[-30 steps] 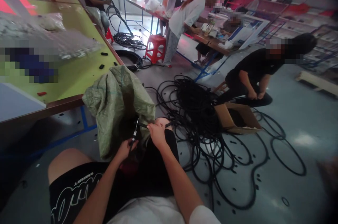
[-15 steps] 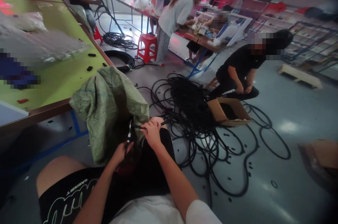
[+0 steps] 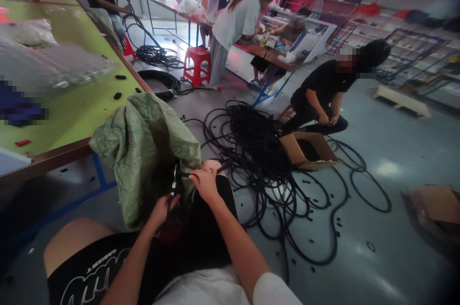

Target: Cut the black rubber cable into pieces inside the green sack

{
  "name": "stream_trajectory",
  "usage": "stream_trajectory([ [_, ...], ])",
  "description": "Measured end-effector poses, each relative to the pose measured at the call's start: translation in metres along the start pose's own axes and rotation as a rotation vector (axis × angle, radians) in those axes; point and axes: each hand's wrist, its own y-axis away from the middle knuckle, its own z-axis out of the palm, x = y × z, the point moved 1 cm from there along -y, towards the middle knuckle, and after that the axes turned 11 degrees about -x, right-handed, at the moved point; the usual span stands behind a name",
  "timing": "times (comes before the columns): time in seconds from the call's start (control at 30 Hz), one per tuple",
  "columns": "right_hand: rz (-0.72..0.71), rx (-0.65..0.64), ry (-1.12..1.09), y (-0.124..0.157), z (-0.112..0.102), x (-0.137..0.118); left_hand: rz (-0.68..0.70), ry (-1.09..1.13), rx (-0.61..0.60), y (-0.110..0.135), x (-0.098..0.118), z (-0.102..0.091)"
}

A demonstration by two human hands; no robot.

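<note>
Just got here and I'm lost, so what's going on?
The person's left hand grips a hand tool, its metal end by a black hose or cable that the right hand holds near the right knee. Whether they touch is unclear. An open green sack is in front. Black coils lie beyond the right knee, beside an open cardboard box.

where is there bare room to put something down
Open floor lies between the pale pallet and brown box at far right; the green table has a patch between its red piece and black pieces. Crowded: the middle of the floor, with tangled black cable and open carton.
</note>
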Motion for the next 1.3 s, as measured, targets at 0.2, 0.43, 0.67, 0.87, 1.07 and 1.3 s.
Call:
stream_trajectory([
  [0.2, 0.009, 0.022, -0.025, 0.002, -0.003, -0.001, -0.026, 0.116, 0.067, 0.002, 0.012, 0.003],
  [0.43, 0.059, 0.037, -0.031, 0.001, -0.003, 0.002, -0.053, 0.09, 0.034, 0.004, 0.017, 0.0],
  [0.67, 0.017, -0.023, 0.009, -0.002, 0.002, 0.003, -0.032, 0.071, 0.083, -0.005, -0.004, 0.001],
  [0.87, 0.014, -0.056, 0.133, -0.006, 0.007, 0.008, -0.027, 0.024, 0.059, -0.008, -0.01, 0.002],
  [1.07, 0.004, -0.048, 0.164, -0.008, 0.007, 0.009, -0.031, 0.053, 0.032, -0.007, -0.005, 0.001],
  [1.3, 0.028, 0.012, 0.028, -0.005, 0.006, 0.007, -0.034, 0.04, 0.079, -0.004, -0.006, -0.006],
])
